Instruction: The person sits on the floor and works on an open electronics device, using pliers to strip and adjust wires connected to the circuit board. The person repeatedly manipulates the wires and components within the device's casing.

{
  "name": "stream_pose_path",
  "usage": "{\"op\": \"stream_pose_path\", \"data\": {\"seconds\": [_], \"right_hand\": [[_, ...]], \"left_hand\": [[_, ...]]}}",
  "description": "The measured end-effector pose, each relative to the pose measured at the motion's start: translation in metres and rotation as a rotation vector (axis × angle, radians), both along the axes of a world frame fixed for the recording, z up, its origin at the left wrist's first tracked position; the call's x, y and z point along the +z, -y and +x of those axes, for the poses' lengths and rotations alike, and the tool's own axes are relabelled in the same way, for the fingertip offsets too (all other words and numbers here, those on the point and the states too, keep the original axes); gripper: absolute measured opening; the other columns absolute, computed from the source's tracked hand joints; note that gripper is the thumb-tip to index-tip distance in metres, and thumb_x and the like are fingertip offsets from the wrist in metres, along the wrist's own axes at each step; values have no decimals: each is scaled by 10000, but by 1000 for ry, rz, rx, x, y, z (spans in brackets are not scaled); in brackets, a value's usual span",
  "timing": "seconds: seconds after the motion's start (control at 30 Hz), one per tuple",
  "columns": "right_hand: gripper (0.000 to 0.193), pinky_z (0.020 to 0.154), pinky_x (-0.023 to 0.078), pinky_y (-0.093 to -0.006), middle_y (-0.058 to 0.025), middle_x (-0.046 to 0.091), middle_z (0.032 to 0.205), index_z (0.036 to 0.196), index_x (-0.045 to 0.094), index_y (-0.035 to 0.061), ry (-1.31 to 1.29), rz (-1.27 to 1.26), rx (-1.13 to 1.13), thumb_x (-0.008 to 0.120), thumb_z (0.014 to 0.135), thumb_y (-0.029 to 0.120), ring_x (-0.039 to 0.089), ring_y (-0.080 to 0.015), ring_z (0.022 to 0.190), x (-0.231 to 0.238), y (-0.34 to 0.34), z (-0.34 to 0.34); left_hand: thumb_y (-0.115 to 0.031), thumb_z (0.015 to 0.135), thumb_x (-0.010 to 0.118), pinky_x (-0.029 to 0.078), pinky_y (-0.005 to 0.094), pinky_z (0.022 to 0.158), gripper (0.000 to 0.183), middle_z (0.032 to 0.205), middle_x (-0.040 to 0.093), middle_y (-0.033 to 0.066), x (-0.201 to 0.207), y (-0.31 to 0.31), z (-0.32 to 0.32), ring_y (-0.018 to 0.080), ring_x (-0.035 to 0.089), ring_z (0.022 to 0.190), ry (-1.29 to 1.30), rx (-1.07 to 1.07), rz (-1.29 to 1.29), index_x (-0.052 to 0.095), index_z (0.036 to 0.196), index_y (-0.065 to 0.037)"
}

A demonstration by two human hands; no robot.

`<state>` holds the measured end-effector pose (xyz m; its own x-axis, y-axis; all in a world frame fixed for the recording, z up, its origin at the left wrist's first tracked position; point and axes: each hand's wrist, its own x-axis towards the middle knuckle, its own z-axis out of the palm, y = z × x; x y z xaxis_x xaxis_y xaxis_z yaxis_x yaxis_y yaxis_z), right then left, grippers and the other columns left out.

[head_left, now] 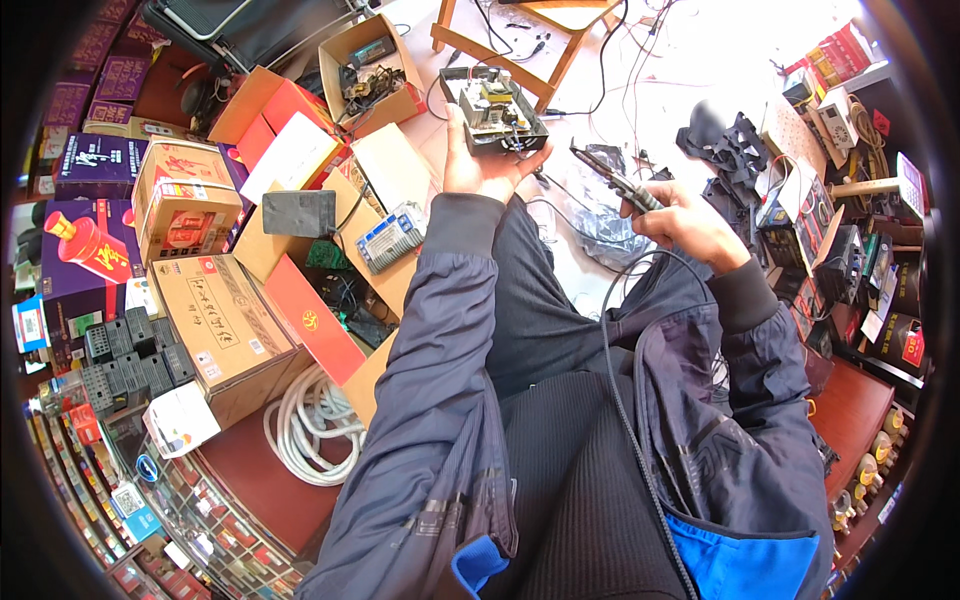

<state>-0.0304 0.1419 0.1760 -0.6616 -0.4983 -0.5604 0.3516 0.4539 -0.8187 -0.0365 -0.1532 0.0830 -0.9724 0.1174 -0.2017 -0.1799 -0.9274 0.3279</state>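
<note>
My left hand (pixel 480 172) is closed around the lower edge of an open black case with a circuit board (pixel 495 108) inside. Coils, yellow parts and wires show on the board, which faces up. To the right, my right hand (pixel 690 220) grips a slim dark tool (pixel 618 180) with a ribbed handle. Its narrow end points up and left toward the case, with a gap between them. Whether it is a soldering iron or tweezers I cannot make out. A grey cable (pixel 612 370) loops near my right wrist and runs down over my lap.
At the left are stacked cartons (pixel 225 325), a black adapter (pixel 299 213), a silver metal-cased unit (pixel 391 238) and a coiled white hose (pixel 315 425). A wooden stool (pixel 560 75), plastic bags (pixel 608 235) and black scraps (pixel 725 150) lie ahead. Crowded shelves (pixel 905 370) line the right.
</note>
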Motion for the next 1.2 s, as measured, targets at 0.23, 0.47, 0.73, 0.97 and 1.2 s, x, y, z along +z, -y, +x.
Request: {"op": "stream_pose_path", "data": {"seconds": [0.23,0.47,0.73,0.97,1.2], "right_hand": [[130,510,291,-228,74,478,657,962,693,67,24,-59,-13,659,842,101,389,-29,548,-8,-2,4],[151,509,291,-223,77,489,669,990,696,69,52,-87,-16,662,849,108,389,-27,547,-19,0,7],[177,523,295,-220,76,519,714,1016,702,72,52,-119,-33,667,847,112,405,-25,579,-27,2,10],[176,629,363,-233,53,556,783,999,691,61,31,-83,-40,665,829,99,460,-45,690,-23,2,10],[186,785,435,-265,12,597,838,971,673,20,-145,-31,-26,670,808,110,538,-99,815,-28,2,7]], "left_hand": [[-750,958,520,478,724,1052,812,1463,580,166,-1,1,-1,449,587,1292,-24,10,-7,477,1528,-174],[-795,944,495,517,685,1029,870,1405,594,177,1,-2,0,409,606,1266,15,30,-63,470,1514,-138],[-802,936,499,521,680,1029,880,1397,597,177,-1,-2,-2,406,605,1265,7,18,-87,474,1508,-134],[-735,951,554,476,732,1052,830,1433,576,222,-5,-1,-3,497,576,1275,14,28,0,462,1527,-144],[-731,940,577,476,736,1050,844,1425,576,225,-3,-3,-3,496,573,1276,34,51,-3,465,1519,-127]]}}
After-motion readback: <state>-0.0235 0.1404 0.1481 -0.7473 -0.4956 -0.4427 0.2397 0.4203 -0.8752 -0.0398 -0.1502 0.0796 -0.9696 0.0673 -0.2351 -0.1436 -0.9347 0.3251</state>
